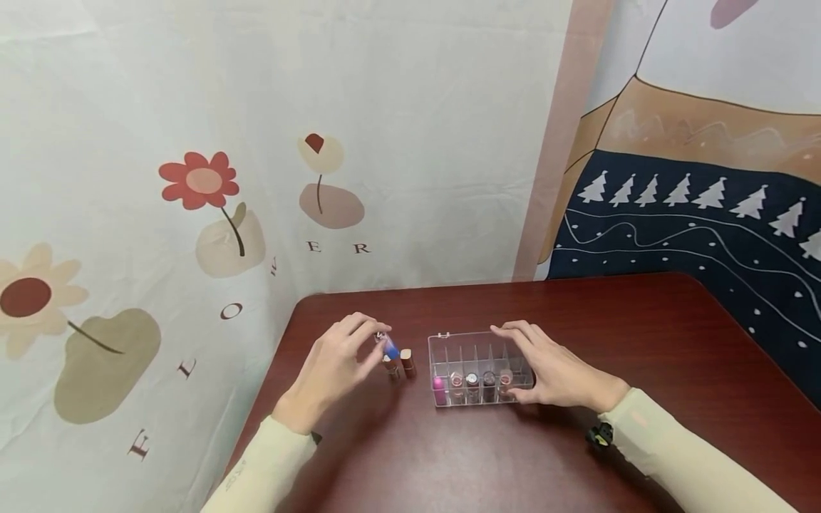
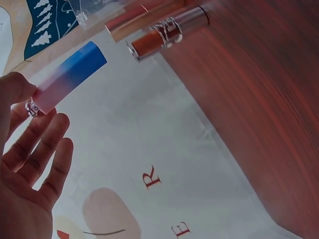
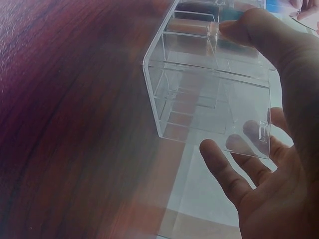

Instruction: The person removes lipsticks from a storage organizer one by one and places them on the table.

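My left hand (image 1: 340, 363) pinches a lipstick tube (image 2: 72, 77) between thumb and fingertips. The tube fades from pink to blue, and its blue end points down over the table in the head view. Right below it stand two lipsticks, a brown one with a pale top (image 1: 408, 363) and a reddish one with a clear part (image 2: 149, 42). A clear divided organizer (image 1: 465, 334) stands to their right. My right hand (image 1: 558, 367) holds its right end, thumb at the front and fingers behind. Several lipsticks fill its front row, with a bright pink one (image 1: 439, 392) at the left.
The dark red wooden table (image 1: 474, 456) carries everything. Behind it hangs a white cloth (image 1: 436, 142) printed with flowers and letters. A dark blue cloth with white trees (image 1: 680, 235) hangs at the right.
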A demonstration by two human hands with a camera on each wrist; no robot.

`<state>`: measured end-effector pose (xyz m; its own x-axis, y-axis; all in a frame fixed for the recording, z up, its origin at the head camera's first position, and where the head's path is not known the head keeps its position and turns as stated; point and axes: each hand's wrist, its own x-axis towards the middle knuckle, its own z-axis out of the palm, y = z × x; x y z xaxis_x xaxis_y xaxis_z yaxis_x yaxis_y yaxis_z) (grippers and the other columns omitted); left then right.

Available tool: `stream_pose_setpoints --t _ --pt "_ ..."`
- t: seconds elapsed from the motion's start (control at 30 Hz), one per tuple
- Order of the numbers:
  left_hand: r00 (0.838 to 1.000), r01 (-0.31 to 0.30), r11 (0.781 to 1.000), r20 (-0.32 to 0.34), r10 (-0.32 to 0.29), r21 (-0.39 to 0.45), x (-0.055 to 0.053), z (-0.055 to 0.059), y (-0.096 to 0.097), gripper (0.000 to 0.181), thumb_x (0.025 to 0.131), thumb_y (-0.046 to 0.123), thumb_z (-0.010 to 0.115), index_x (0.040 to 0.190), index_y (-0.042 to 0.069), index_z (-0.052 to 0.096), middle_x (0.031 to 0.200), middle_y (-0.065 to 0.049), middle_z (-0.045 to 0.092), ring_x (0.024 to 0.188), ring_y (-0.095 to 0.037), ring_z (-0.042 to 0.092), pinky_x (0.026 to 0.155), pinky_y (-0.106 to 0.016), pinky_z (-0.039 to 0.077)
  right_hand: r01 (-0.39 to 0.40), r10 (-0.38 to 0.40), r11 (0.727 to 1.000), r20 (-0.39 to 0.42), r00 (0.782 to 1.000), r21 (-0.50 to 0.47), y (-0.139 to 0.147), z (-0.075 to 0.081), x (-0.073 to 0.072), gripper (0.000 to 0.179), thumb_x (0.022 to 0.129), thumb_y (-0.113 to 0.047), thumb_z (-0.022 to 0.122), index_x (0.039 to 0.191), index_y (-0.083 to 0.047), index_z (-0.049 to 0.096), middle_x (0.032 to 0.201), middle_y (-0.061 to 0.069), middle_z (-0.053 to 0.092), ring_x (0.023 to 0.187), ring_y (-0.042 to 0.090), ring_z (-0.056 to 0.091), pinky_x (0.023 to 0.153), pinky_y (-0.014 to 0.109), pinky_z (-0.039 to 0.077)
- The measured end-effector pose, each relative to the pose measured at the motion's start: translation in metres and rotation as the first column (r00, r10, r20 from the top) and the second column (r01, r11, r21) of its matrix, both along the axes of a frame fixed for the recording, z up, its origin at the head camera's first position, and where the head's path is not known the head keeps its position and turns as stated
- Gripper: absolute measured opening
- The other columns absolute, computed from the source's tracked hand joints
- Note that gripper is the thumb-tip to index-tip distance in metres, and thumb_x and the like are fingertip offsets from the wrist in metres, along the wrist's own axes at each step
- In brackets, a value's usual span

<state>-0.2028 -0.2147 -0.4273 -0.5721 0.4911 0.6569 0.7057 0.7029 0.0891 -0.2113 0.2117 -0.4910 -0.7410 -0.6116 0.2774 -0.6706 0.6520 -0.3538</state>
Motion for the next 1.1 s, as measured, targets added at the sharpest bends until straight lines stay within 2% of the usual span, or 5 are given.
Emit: stream_pose_setpoints --t 0.2,0.4,0.63,1.1 --pt "1.0 -0.007 1.0 -0.028 0.008 0.008 -0.002 -0.002 -0.01 0.021 0.097 0.004 0.087 0.116 0.013 0.084 0.11 0.0 0.08 0.093 -0.017 0.075 0.077 -0.036 0.064 -0.006 0.006 1.0 -0.004 1.0 -0.002 0.0 -0.002 0.0 0.118 0.082 -0.035 0.106 0.179 -0.017 0.041 0.17 0.008 0.051 0.151 0.028 0.057 0.103 0.045 0.068" --pt "0.999 -0.03 1.0 -0.041 0.03 -0.001 -0.003 -0.003 -0.019 0.023 0.095 0.004 0.089 0.116 0.014 0.083 0.109 0.0 0.08 0.095 -0.017 0.077 0.077 -0.037 0.065 -0.013 0.013 1.0 -0.003 1.0 -0.002 0.0 -0.002 -0.001 0.119 0.081 -0.035 0.107 0.179 -0.015 0.041 0.17 0.008 0.051 0.151 0.028 0.057 0.106 0.047 0.068" --pt "0.998 -0.056 0.998 -0.029 0.056 -0.012 -0.005 -0.005 -0.026 0.023 0.096 0.005 0.089 0.116 0.014 0.083 0.109 0.0 0.081 0.093 -0.017 0.075 0.075 -0.036 0.063 -0.01 0.01 1.0 -0.003 1.0 -0.009 0.001 0.0 0.0 0.12 0.081 -0.035 0.107 0.179 -0.018 0.04 0.17 0.007 0.051 0.151 0.028 0.057 0.106 0.047 0.068" --pt "0.995 -0.089 0.995 0.032 0.091 -0.052 -0.01 -0.02 -0.035 0.023 0.095 0.009 0.094 0.115 0.013 0.084 0.108 -0.001 0.081 0.092 -0.019 0.076 0.075 -0.038 0.066 -0.009 0.009 1.0 0.017 1.0 -0.006 0.001 0.0 -0.002 0.12 0.082 -0.035 0.107 0.179 -0.015 0.04 0.17 0.009 0.05 0.151 0.028 0.057 0.106 0.047 0.069"
